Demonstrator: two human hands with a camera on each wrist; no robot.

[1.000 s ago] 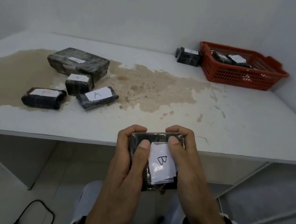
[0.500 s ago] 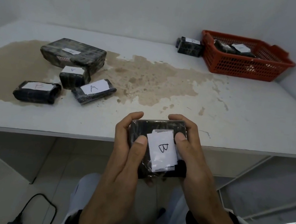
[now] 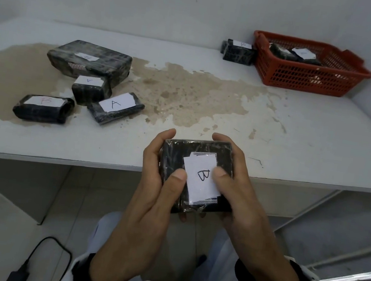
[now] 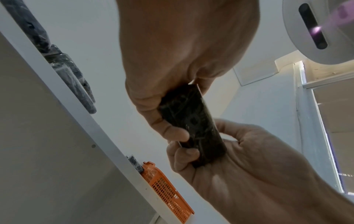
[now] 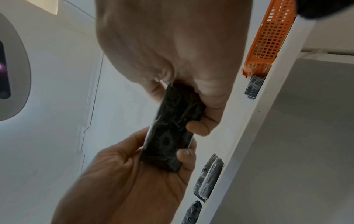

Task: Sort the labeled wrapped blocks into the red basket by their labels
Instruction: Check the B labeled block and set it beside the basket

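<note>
Both hands hold one black wrapped block (image 3: 195, 175) with a white label marked B, just off the table's front edge. My left hand (image 3: 165, 159) grips its left side, thumb on top; my right hand (image 3: 222, 160) grips the right side, thumb on the label. The same block (image 4: 191, 125) (image 5: 170, 130) shows edge-on in both wrist views. The red basket (image 3: 310, 74) sits at the far right with two wrapped blocks (image 3: 291, 54) inside. On the left of the table lie a large block (image 3: 90, 61), two A blocks (image 3: 88, 88) (image 3: 116, 107) and a B block (image 3: 42, 108).
Another B-labeled block (image 3: 238, 51) stands against the basket's left side. A brown stain (image 3: 181, 94) spreads across the white table (image 3: 300, 138). A wall closes off the back and right. A black cable (image 3: 42, 253) lies on the floor at lower left.
The block has turned a little in my hands, so more of its label shows, and it has risen toward the table edge. The blocks on the table have not moved.
</note>
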